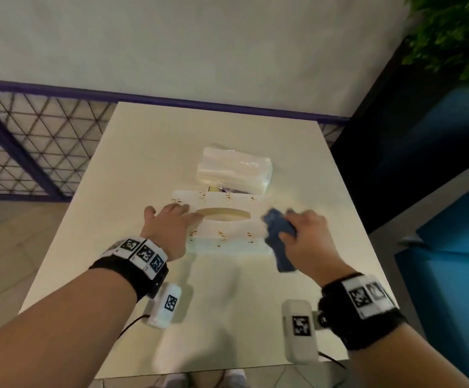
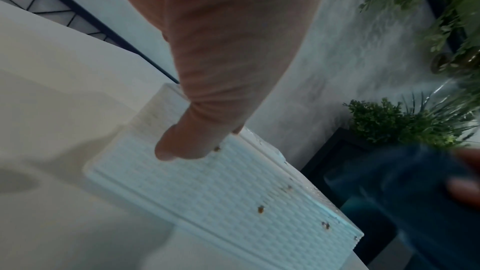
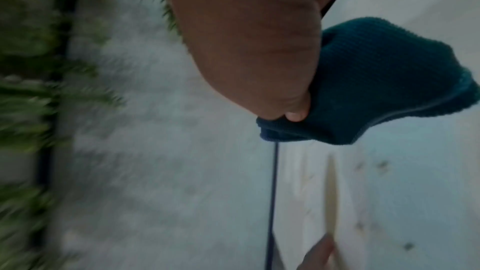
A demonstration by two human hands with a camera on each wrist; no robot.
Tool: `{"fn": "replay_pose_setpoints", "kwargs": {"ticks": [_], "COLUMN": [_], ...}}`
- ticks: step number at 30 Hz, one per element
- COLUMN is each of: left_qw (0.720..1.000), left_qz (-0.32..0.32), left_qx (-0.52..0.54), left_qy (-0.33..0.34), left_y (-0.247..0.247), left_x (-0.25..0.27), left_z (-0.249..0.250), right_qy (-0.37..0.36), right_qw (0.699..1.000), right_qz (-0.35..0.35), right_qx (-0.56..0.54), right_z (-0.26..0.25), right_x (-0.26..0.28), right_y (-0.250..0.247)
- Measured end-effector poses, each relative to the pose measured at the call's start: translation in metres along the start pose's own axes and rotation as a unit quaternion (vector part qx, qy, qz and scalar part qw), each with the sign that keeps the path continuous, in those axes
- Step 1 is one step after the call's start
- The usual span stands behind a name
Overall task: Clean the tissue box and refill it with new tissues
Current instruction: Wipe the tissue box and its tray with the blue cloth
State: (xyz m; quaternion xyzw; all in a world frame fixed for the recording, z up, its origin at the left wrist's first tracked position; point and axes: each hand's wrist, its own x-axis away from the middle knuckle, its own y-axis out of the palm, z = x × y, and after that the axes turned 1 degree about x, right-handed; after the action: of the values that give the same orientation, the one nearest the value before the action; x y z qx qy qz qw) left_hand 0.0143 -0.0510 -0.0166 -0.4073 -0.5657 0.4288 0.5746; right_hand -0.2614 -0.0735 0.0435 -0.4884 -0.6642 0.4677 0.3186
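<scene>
Left hand [image 1: 171, 219] lies flat on the left end of the box [image 1: 225, 225], fingers straight and spread, thumb sticking out to the left. From the left wrist view the thumb [image 2: 179, 147] presses down on the woven-textured top near the box's corner. Fingers are relaxed, not curled round anything.

Right hand [image 1: 303, 233] hovers at the right end of the box, fingers curled tight round a bunched blue cloth [image 1: 279, 242] — part of it hangs below the palm toward the near edge of the table [image 1: 144, 152]. It's blurry in the head view, and I can't tell whether the cloth touches the box. The right wrist view shows the cloth [image 3: 376, 81] wadded under the fingers.

Counts: one box, one cloth, one pack of tissues [image 1: 234, 170], two hands.

The box is white, sits about mid-table, long side running parallel to the near edge, and it's dotted with small brown specks [image 1: 221, 234] all over the top and a few on the front side. Its oval slot [image 1: 222, 214] looks empty as far as I can see — just a tan inside, no tissue poking out.

The pack is wrapped in clear plastic, just behind the box toward the far edge, full of white tissues. Something small and dark sits between them; too hidden to say what.
</scene>
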Motion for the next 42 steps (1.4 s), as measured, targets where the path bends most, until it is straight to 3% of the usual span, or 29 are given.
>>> {"fn": "replay_pose_setpoints", "kwargs": {"ticks": [2,4,7,9,12,16,20,24,26,32,34,38,42], "left_qw": [0.999,0.998,0.997,0.998,0.999,1.0,1.0,1.0,0.999,0.998,0.999,0.998,0.998], "left_qz": [0.017,0.033,0.047,0.052,0.042,0.023,0.02,0.022,0.015,-0.025,-0.023,-0.012,0.004], "left_qx": [0.031,0.044,0.046,0.037,0.015,0.018,0.017,-0.018,-0.03,-0.05,-0.047,-0.056,-0.025], "left_qy": [-0.018,-0.036,-0.035,-0.023,-0.012,-0.008,-0.009,0.0,0.001,-0.002,-0.01,-0.016,0.054], "left_y": [-0.004,-0.008,-0.011,-0.01,-0.008,-0.01,-0.011,-0.013,-0.014,-0.024,-0.026,-0.02,-0.015], "left_x": [-0.002,-0.005,-0.007,-0.008,-0.009,-0.011,-0.012,-0.016,-0.018,-0.014,-0.011,0.001,0.005], "left_z": [-0.003,-0.007,-0.013,-0.015,-0.018,-0.016,-0.014,-0.01,-0.009,-0.008,-0.003,0.011,0.046], "right_qy": [-0.127,-0.201,-0.198,-0.179,-0.186,-0.106,-0.094,-0.158,-0.165,-0.087,-0.065,0.07,0.13], "right_qw": [0.991,0.976,0.952,0.935,0.93,0.93,0.935,0.94,0.94,0.933,0.94,0.984,0.986], "right_qz": [0.003,-0.022,-0.21,-0.276,-0.257,-0.257,-0.255,-0.262,-0.266,-0.281,-0.279,-0.166,-0.048], "right_qx": [0.033,0.081,0.101,0.13,0.187,0.242,0.229,0.151,0.134,0.206,0.183,-0.014,-0.088], "right_z": [-0.047,-0.082,-0.107,-0.103,-0.062,0.003,-0.02,-0.09,-0.097,-0.005,0.012,0.021,0.022], "right_x": [-0.023,-0.043,-0.045,-0.035,-0.028,-0.019,-0.021,-0.033,-0.032,-0.026,-0.023,-0.024,-0.039], "right_y": [0.009,0.04,0.095,0.104,0.092,0.059,0.064,0.096,0.106,0.062,0.045,0.016,-0.008]}}
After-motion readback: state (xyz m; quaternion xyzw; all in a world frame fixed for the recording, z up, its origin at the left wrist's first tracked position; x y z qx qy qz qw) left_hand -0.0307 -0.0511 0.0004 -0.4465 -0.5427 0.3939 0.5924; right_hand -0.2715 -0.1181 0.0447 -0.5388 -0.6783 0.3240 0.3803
